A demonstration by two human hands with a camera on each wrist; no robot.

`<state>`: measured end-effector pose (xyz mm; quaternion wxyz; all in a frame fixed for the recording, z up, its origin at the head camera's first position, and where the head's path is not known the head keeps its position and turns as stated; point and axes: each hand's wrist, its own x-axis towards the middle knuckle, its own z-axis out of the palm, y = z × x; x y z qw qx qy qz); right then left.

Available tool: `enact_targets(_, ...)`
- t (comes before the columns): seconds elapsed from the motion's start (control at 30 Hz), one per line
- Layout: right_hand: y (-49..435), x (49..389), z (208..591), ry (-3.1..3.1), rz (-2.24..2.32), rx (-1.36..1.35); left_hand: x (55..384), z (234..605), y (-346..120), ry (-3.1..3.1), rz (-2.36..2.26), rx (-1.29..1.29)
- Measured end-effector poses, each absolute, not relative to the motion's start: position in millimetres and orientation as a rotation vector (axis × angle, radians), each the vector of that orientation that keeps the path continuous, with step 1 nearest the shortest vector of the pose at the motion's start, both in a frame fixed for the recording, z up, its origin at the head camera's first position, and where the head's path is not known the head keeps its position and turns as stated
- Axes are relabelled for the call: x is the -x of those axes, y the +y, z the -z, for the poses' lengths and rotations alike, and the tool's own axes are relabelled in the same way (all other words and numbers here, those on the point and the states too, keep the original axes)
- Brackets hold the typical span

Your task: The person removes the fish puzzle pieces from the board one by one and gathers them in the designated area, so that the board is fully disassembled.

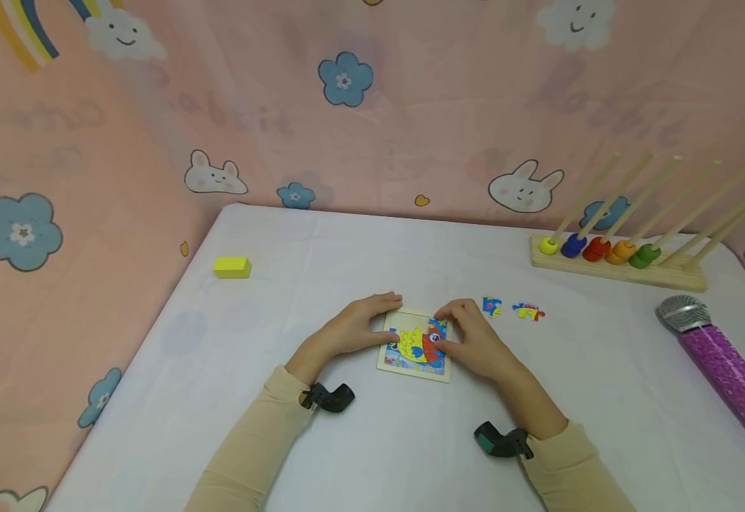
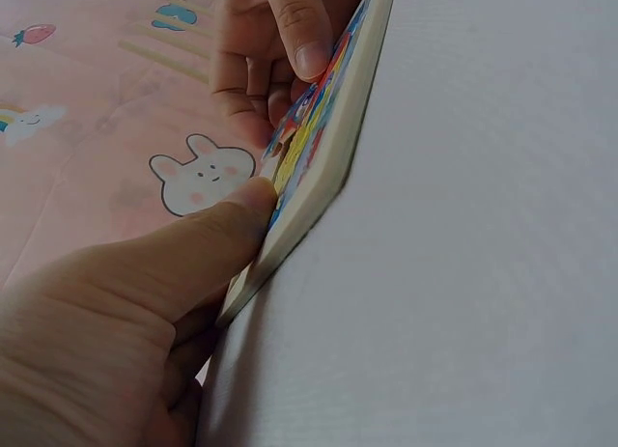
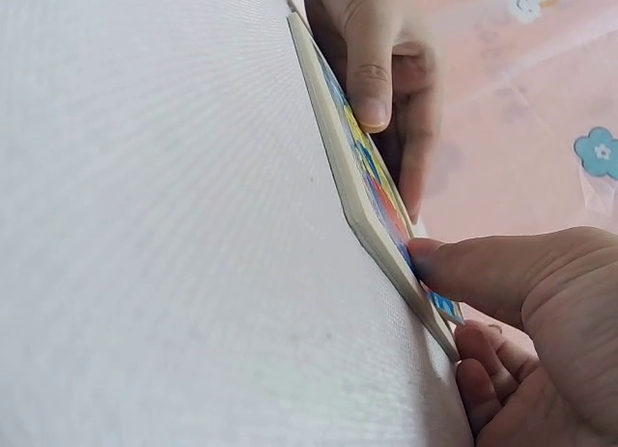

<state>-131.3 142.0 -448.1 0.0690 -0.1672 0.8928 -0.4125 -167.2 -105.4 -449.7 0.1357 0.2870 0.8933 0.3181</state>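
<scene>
A small wooden puzzle board point(image 1: 413, 372) with a pale frame lies on the white table, its colourful fish picture partly filled in. Along its left side, my left hand point(image 1: 360, 326) grips it, thumb on the picture and fingers by the far-left edge. My right hand point(image 1: 477, 343) holds the upper right corner, thumb on the red part and fingers curled at the edge. In the right wrist view, a blue puzzle piece point(image 3: 446, 307) sticks up slightly near that thumb. Two loose puzzle pieces, one blue point(image 1: 492, 306) and one red and yellow point(image 1: 529, 311), lie right of the board.
A yellow block point(image 1: 232, 267) sits at the far left of the table. Back right stands a wooden peg rack point(image 1: 618, 274) with coloured beads. A glittery purple microphone point(image 1: 727, 366) lies along the right side. Behind the table hangs a pink patterned cloth point(image 1: 411, 128).
</scene>
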Motion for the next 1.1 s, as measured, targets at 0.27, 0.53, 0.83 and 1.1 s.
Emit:
enact_targets(0.27, 143.1, 131.6, 450.2, 2.693, 1.251, 0.544, 166.3, 448.6, -105.3, 2.587, -0.918, -0.821)
enact_targets(0.53, 144.4, 131.8, 449.8, 2.702, 1.266, 0.538, 166.8, 448.8, -105.3, 2.584, -0.921, -0.819)
enact_targets(0.83, 146.1, 131.1, 449.2, 2.719, 1.293, 0.533, 166.5, 449.9, -105.3, 2.592, -0.934, -0.844)
enact_targets(1.1, 145.7, 131.2, 448.3, 2.747, 1.274, 0.506, 167.4, 451.9, -105.4, 2.604, -0.931, -0.847)
